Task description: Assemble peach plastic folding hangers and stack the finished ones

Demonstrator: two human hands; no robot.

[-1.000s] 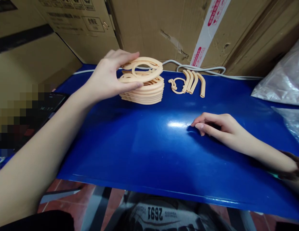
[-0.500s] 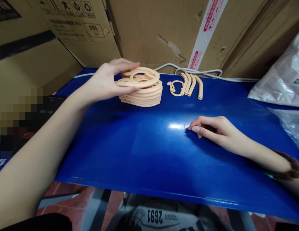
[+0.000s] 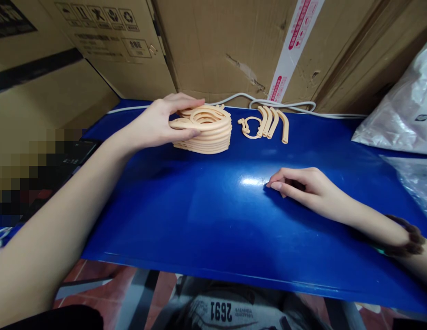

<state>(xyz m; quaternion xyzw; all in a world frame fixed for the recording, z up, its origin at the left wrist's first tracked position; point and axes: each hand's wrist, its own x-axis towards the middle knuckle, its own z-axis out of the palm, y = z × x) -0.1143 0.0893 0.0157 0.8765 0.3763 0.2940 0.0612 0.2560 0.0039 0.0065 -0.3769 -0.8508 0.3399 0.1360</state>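
Observation:
My left hand grips the left side of the top piece on a stack, thumb in front and fingers behind. That piece looks like a peach plastic folding hanger, with a rounded loop and a small hook end. Beneath it lies the stack of similar peach pieces, several layers high; my hand covers its left end. My right hand rests on the blue table, fingers curled and closed against the thumb, with nothing visible in them. Beyond it lie several curved peach arms beside a ring-shaped hook piece.
A white cable runs along the table's back edge. Cardboard boxes stand behind and at the left. A clear plastic bag sits at the back right of the blue table. A dark device lies at the left.
The top piece has come down, from slightly raised and tilted to flatter on the stack, with my left hand still around it. My right hand has hardly moved.

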